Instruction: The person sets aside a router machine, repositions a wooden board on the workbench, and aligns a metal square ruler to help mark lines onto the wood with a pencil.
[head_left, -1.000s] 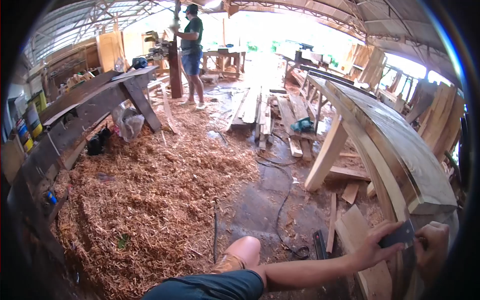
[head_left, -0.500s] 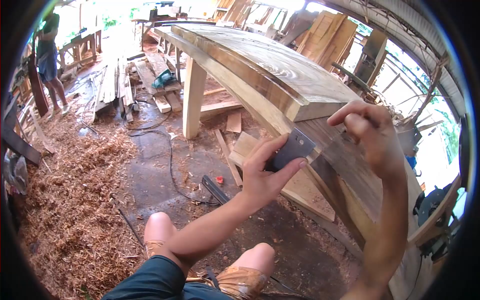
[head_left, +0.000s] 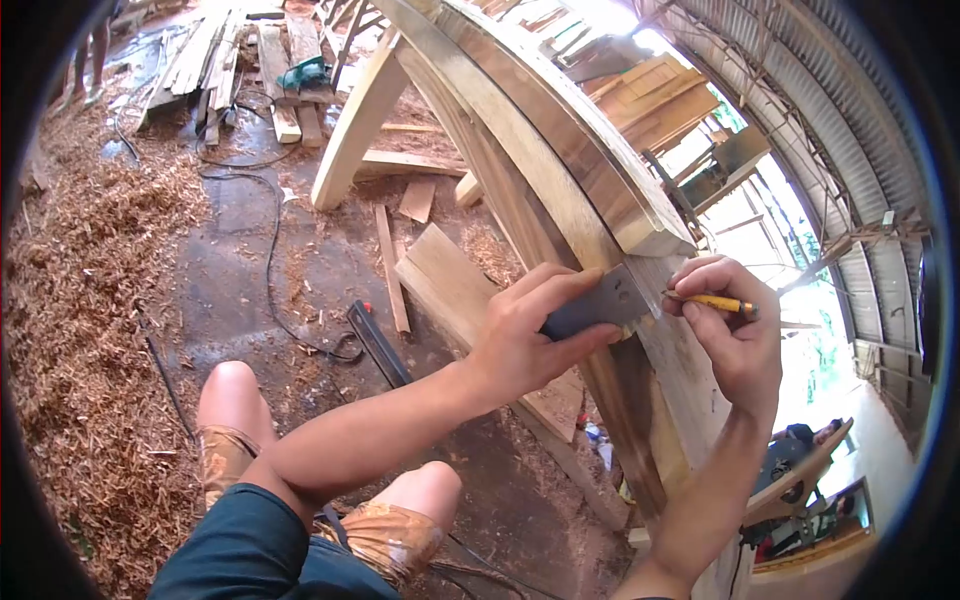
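My left hand (head_left: 520, 325) is closed around a flat grey metal plate (head_left: 592, 306) with small holes near its far end, thumb on the near side and fingers along the far side. The plate lies over the long wooden beam beside the thick wooden slab (head_left: 600, 170). A short yellow pencil (head_left: 725, 302) is pinched in my right hand (head_left: 738, 340), its tip pointing left, close to the plate's right end. Below both hands the wood (head_left: 680, 380) runs toward me.
Wood shavings (head_left: 100, 300) cover the floor at left. A black cable (head_left: 275, 270) and a dark metal bar (head_left: 378, 345) lie nearby. Loose boards (head_left: 450, 285) rest under the bench, beside its leg (head_left: 355, 130). A green power tool (head_left: 303, 74) sits on planks; a person's legs (head_left: 90, 55) stand far left.
My view has turned, shifting the scene left and tilting it. My right hand has come down beside the plate, and the pencil now shows. The left hand keeps its hold on the plate.
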